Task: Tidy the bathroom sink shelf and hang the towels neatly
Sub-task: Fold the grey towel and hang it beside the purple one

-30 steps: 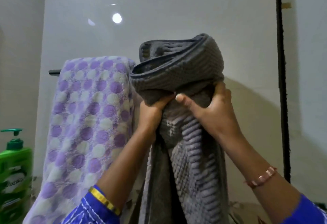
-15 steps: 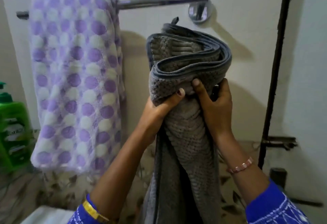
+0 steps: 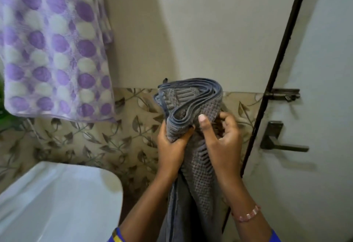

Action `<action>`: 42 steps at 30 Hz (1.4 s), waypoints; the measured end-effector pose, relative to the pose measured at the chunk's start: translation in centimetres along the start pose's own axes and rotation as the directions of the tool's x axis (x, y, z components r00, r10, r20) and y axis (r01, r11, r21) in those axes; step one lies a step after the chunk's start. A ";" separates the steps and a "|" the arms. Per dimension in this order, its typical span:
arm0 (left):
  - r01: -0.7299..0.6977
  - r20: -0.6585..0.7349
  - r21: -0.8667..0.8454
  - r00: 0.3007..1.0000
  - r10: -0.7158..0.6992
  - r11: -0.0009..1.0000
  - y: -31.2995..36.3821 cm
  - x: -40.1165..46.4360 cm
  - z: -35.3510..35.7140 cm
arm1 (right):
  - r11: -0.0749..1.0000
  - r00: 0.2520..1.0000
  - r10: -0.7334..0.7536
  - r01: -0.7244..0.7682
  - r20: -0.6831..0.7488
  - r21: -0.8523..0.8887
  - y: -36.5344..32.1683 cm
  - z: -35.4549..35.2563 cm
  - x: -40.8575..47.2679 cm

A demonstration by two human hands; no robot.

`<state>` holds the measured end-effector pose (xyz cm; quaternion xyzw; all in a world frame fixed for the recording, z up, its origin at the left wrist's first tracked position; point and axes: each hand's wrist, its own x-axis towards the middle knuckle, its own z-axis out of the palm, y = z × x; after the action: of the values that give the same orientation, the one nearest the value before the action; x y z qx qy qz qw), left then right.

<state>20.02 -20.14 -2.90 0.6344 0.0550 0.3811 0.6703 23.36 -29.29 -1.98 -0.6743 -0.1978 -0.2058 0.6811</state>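
Right hand: thumb laid flat on the bunched top of the grey waffle-weave towel, other fingers curled loosely behind it, some lifted off the cloth. The grip looks to be shifting rather than clamped.

Left hand: fingers wrapped round the left side of the same bundle, thumb pressed into the folds, closed firmly on the cloth.

Grey towel: centre of frame, gathered in looped folds at the top, hemmed edges showing as curved bands. The rest hangs straight down between the forearms and out of the bottom edge.

Change over the last second: the bundle was held up high, near the rail's free right end. Now it sits lower, in front of the leaf-patterned tile band, and the rail is out of frame at the top. The folds look looser.

Reading: the hang has not been made. Likely the towel was brought down to be refolded or to find an edge.

Purple-spotted towel: upper left, hanging flat and done.

White basin: lower left.

Door handle: right.
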 end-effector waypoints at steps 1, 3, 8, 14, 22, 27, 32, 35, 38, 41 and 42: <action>0.024 0.009 0.006 1.000 -0.024 1.000 -0.4 -0.4 0.0 | 0.999 0.999 0.032 -0.032 0.021 -0.018 0.4 -0.4 -0.4; 0.069 0.042 0.021 0.997 -0.070 0.997 -1.0 -1.2 0.1 | 0.994 0.996 0.062 -0.057 0.063 -0.089 0.8 -1.2 -0.9; 0.157 0.148 0.063 0.975 -0.165 0.986 -1.7 -2.8 0.6 | 0.968 0.936 0.140 -0.060 0.324 -0.245 0.7 -2.5 -1.3; 0.278 0.340 -0.028 0.906 -0.253 0.960 -1.6 -4.4 -1.0 | 0.970 0.901 0.167 -0.078 0.400 -0.231 1.2 -3.3 -2.7; 0.443 -0.038 -0.046 0.895 -0.445 0.895 -1.0 -6.3 -1.7 | 0.975 0.910 0.220 -0.211 0.352 -0.064 2.6 -4.0 -3.4; 0.434 -0.246 -0.100 0.861 -0.445 0.896 -0.4 -5.8 -3.5 | 0.932 0.915 0.330 -0.355 0.233 0.073 3.2 -6.5 -0.1; 0.385 -0.381 -0.093 0.838 -0.390 0.918 -0.3 -5.9 -6.7 | 0.938 0.938 0.345 -0.345 0.013 0.038 5.0 -8.6 3.1; 0.408 -0.349 -0.073 0.844 -0.406 0.910 -0.7 -6.1 -7.6 | 0.952 0.952 0.305 -0.304 -0.001 -0.036 5.7 -8.1 3.7; 0.474 -0.297 -0.123 0.820 -0.488 0.872 -1.2 -6.3 -7.5 | 0.964 0.978 0.207 -0.200 0.020 -0.178 6.4 -6.7 3.5; 0.546 -0.209 -0.192 0.789 -0.577 0.816 -1.4 -6.5 -6.5 | 0.915 0.978 0.165 -0.102 0.130 -0.390 6.6 -4.8 2.9; 0.549 -0.193 -0.190 0.792 -0.579 0.814 -1.6 -6.5 -6.1 | 0.897 0.977 0.156 -0.077 0.148 -0.435 6.3 -4.2 2.5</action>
<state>12.72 -18.89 -8.12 0.4947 0.2993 0.2404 0.7796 28.91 -33.47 -5.93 -0.8332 -0.1677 -0.1413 0.5075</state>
